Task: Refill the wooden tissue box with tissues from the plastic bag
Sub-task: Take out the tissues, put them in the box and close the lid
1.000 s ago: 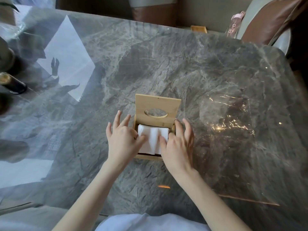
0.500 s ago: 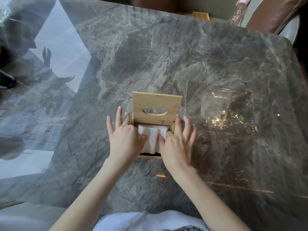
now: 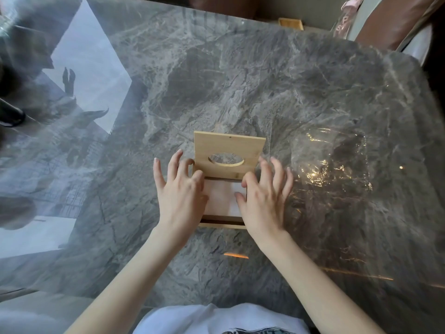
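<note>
The wooden tissue box (image 3: 222, 224) stands on the grey marble table (image 3: 240, 80), its lid (image 3: 228, 147) with an oval hole tilted up at the far side. White tissues (image 3: 226, 197) lie flat inside the box. My left hand (image 3: 179, 189) rests over the box's left edge, fingers spread, thumb on the tissues. My right hand (image 3: 262, 196) covers the right edge, thumb and forefinger on the tissues. A clear plastic bag (image 3: 330, 169) lies flat on the table just right of the box.
A dark bottle end (image 3: 10, 115) lies at the far left edge. A small wooden piece (image 3: 290, 22) sits beyond the table's far edge. A brown chair (image 3: 390, 20) stands at the top right. Bright window reflections cover the table's left part.
Both hands have slid a little away from me along the box sides with fingers spreading wider. The tissues now lie flatter and lower in the box.
</note>
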